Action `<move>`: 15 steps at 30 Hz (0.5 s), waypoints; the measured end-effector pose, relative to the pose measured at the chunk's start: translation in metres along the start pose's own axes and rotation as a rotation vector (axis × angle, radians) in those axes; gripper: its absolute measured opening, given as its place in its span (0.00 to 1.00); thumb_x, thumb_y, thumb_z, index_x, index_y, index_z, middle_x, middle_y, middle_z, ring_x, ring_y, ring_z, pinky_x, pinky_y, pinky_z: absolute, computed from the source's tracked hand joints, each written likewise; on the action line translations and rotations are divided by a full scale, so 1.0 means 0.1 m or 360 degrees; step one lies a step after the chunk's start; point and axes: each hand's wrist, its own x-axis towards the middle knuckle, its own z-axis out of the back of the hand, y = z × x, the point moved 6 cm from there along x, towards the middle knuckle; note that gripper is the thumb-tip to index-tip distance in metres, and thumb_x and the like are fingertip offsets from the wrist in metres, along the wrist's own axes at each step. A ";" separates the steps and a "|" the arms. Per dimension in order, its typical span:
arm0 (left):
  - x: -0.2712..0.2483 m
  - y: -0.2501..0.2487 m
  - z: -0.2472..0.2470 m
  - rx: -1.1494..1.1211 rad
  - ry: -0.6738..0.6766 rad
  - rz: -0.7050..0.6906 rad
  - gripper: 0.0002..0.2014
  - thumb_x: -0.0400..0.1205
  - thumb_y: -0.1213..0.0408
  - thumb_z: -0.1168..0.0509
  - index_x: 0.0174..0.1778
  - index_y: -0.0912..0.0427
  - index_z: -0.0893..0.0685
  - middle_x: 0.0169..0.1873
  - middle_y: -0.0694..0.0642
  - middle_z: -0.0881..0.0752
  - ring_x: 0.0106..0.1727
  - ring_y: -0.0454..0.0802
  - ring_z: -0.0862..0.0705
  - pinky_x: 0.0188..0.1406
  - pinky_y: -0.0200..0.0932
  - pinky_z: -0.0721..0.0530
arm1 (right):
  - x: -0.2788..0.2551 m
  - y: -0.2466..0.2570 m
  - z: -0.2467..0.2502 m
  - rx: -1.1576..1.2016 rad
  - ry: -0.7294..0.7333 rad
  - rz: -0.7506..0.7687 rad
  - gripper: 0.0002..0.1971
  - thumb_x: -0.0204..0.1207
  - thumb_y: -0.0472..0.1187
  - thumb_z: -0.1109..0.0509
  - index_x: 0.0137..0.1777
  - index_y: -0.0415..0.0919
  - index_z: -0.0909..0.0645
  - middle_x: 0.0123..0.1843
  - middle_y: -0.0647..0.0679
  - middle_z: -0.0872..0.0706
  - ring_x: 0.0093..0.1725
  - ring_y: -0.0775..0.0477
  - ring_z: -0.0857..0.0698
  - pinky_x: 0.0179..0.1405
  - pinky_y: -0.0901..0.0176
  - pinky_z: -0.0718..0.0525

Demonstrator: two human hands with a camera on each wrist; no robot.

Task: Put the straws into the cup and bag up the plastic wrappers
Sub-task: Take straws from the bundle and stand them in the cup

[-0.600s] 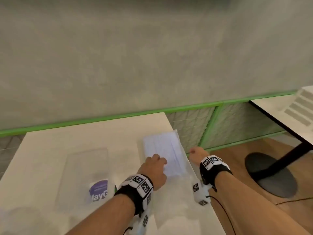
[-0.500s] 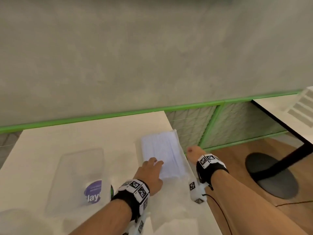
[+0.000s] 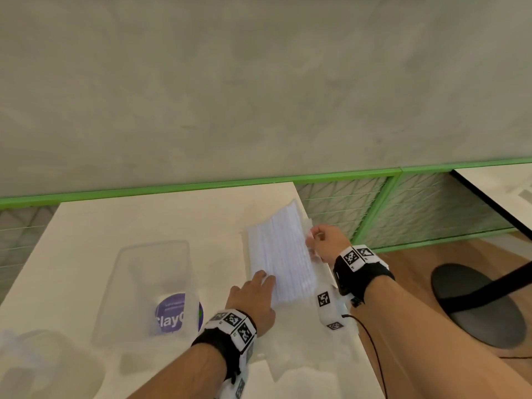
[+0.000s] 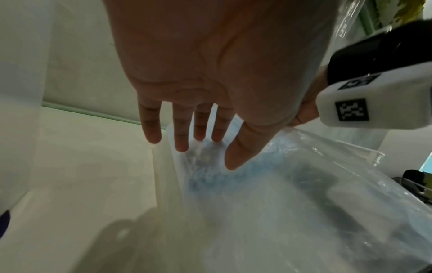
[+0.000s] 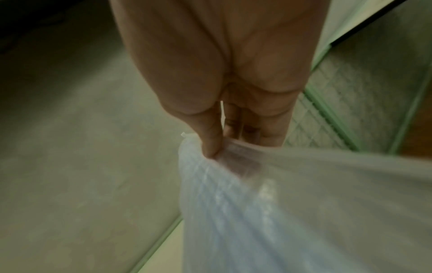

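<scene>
A grey concrete wall (image 3: 259, 82) fills the upper half of the head view, with a green rail (image 3: 316, 177) running along its foot. Below it, a pale table (image 3: 86, 254) takes up the lower left and centre of the frame. On the table, left of centre, lies a clear plastic bag (image 3: 149, 283) with a round purple label (image 3: 172, 312) at its lower end; the white writing on it reads "Clay" and the rest is cut off. Right of centre, near the table's right edge, lies the pack of white straws (image 3: 282, 254) in its clear wrapper (image 5: 280, 212). The left hand (image 3: 253, 300) lies flat at the pack's lower left corner, fingers (image 4: 182, 136) straight and spread, pressing down on the wrapper. The right hand (image 3: 328, 243) sits at the pack's right edge, thumb and fingers pinched on the wrapper, lifting that side a little. Both wrists wear black bands with black-and-white square markers. The cup cannot be made out clearly.
</scene>
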 end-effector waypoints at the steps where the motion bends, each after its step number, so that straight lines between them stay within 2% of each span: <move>1: -0.05 0.00 0.00 -0.0016 0.0008 0.0009 0.33 0.82 0.59 0.43 0.83 0.53 0.48 0.84 0.53 0.50 0.78 0.57 0.34 0.72 0.54 0.33 | -0.07 0.13 -0.01 0.0021 0.0001 0.0086 0.02 0.83 0.33 0.34 0.48 0.38 0.23 0.36 0.44 0.19 0.27 0.53 0.20 0.17 0.71 0.25; 3: -0.15 0.01 0.02 -0.0084 0.0001 0.0007 0.34 0.83 0.59 0.44 0.84 0.53 0.50 0.84 0.53 0.50 0.78 0.58 0.34 0.73 0.53 0.31 | -0.23 0.32 -0.04 0.0018 0.0014 0.0230 0.06 0.84 0.35 0.35 0.44 0.42 0.24 0.39 0.42 0.18 0.31 0.51 0.18 0.25 0.69 0.17; 4: -0.21 0.01 0.03 -0.0147 -0.0014 -0.0003 0.33 0.83 0.59 0.44 0.84 0.53 0.49 0.84 0.53 0.50 0.78 0.57 0.33 0.74 0.53 0.31 | -0.32 0.39 -0.06 0.0015 0.0029 0.0275 0.07 0.84 0.35 0.35 0.44 0.44 0.24 0.40 0.43 0.17 0.34 0.49 0.17 0.33 0.62 0.11; 5: -0.27 0.02 0.05 -0.0230 -0.0043 -0.0016 0.33 0.84 0.59 0.44 0.84 0.54 0.49 0.84 0.52 0.50 0.78 0.57 0.32 0.74 0.52 0.30 | -0.43 0.45 -0.07 0.0015 0.0041 0.0321 0.07 0.84 0.35 0.36 0.45 0.46 0.22 0.41 0.45 0.17 0.36 0.49 0.17 0.39 0.54 0.10; 6: -0.35 0.03 0.08 -0.0324 -0.0095 -0.0035 0.32 0.84 0.59 0.44 0.84 0.54 0.48 0.84 0.52 0.49 0.77 0.57 0.31 0.74 0.51 0.29 | -0.54 0.51 -0.07 -0.0038 0.0036 0.0380 0.08 0.84 0.34 0.37 0.47 0.46 0.21 0.40 0.48 0.18 0.37 0.50 0.18 0.41 0.51 0.11; 9: -0.67 0.07 0.18 -0.0561 -0.0283 -0.0093 0.30 0.86 0.58 0.44 0.84 0.56 0.46 0.83 0.54 0.45 0.78 0.55 0.31 0.75 0.50 0.30 | -0.97 0.67 -0.07 -0.0247 0.0018 0.0567 0.12 0.85 0.31 0.41 0.51 0.48 0.20 0.38 0.54 0.20 0.35 0.52 0.23 0.39 0.57 0.23; 11: -0.94 0.13 0.20 -0.0723 -0.0360 -0.0125 0.30 0.86 0.56 0.44 0.84 0.55 0.45 0.82 0.52 0.40 0.76 0.54 0.29 0.76 0.49 0.31 | -1.29 0.74 -0.09 -0.0383 0.0018 0.0656 0.10 0.85 0.35 0.39 0.46 0.50 0.20 0.34 0.55 0.21 0.33 0.52 0.24 0.35 0.58 0.28; 13: -1.23 0.22 0.18 -0.0859 -0.0413 -0.0147 0.29 0.86 0.53 0.44 0.83 0.53 0.43 0.79 0.51 0.35 0.71 0.53 0.24 0.74 0.48 0.29 | -1.63 0.76 -0.12 -0.0499 -0.0003 0.0719 0.07 0.82 0.42 0.33 0.42 0.50 0.20 0.31 0.55 0.21 0.33 0.55 0.23 0.34 0.60 0.28; 15: -1.52 0.36 0.15 -0.0999 -0.0467 -0.0145 0.29 0.85 0.51 0.42 0.82 0.50 0.40 0.75 0.48 0.29 0.60 0.48 0.18 0.69 0.46 0.24 | -1.97 0.80 -0.17 -0.0559 -0.0012 0.0811 0.06 0.77 0.46 0.26 0.39 0.51 0.19 0.28 0.55 0.22 0.31 0.57 0.24 0.30 0.70 0.30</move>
